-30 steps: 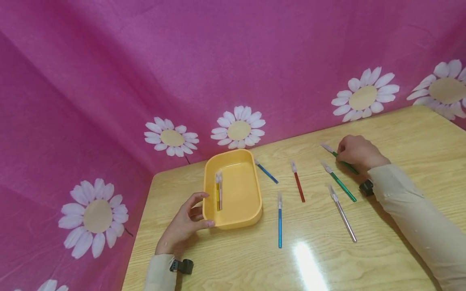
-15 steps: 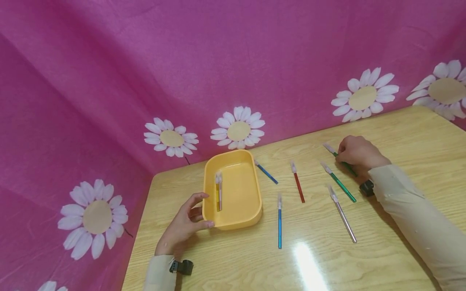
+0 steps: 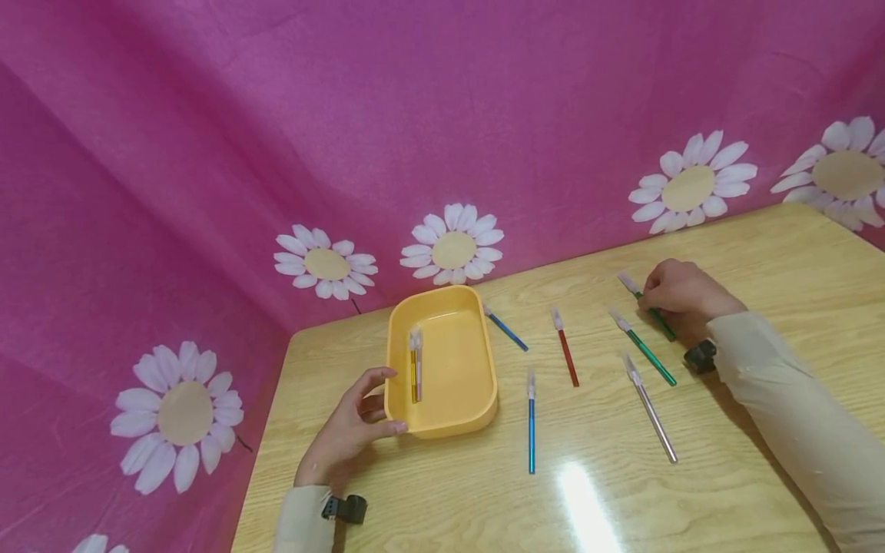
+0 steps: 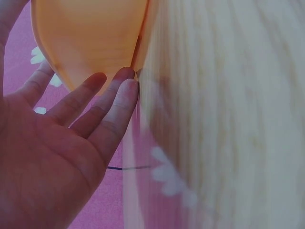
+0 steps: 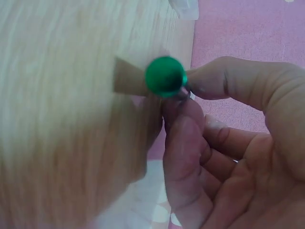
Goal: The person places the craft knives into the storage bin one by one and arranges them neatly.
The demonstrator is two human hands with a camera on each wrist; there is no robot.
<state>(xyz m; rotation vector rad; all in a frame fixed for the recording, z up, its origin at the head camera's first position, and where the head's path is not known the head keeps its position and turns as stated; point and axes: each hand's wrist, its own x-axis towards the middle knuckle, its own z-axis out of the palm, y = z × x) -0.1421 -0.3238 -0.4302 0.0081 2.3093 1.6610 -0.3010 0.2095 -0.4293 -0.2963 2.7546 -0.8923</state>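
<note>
My right hand (image 3: 683, 290) pinches a green craft knife (image 3: 667, 329) with a clear cap, low over the far right of the table. In the right wrist view the knife's round green end (image 5: 165, 76) points at the camera, between thumb and fingertips. My left hand (image 3: 348, 426) rests against the left side of a yellow tray (image 3: 442, 432), index finger at the rim and thumb at the near corner. Its fingers look fairly straight against the tray wall (image 4: 90, 43) in the left wrist view. Inside the tray lie a yellow craft knife (image 3: 414, 376) and a pinkish one (image 3: 419, 372).
On the wooden table (image 3: 484, 507) lie more capped craft knives: a blue one (image 3: 531, 434) and another blue one (image 3: 508, 330), a red one (image 3: 568, 357), a second green one (image 3: 651, 357) and a silvery-pink one (image 3: 653, 415). A flowered purple cloth (image 3: 553, 153) hangs behind.
The green craft knife in my right hand has shifted slightly right and turned a little steeper. My left hand and the tray have stayed put.
</note>
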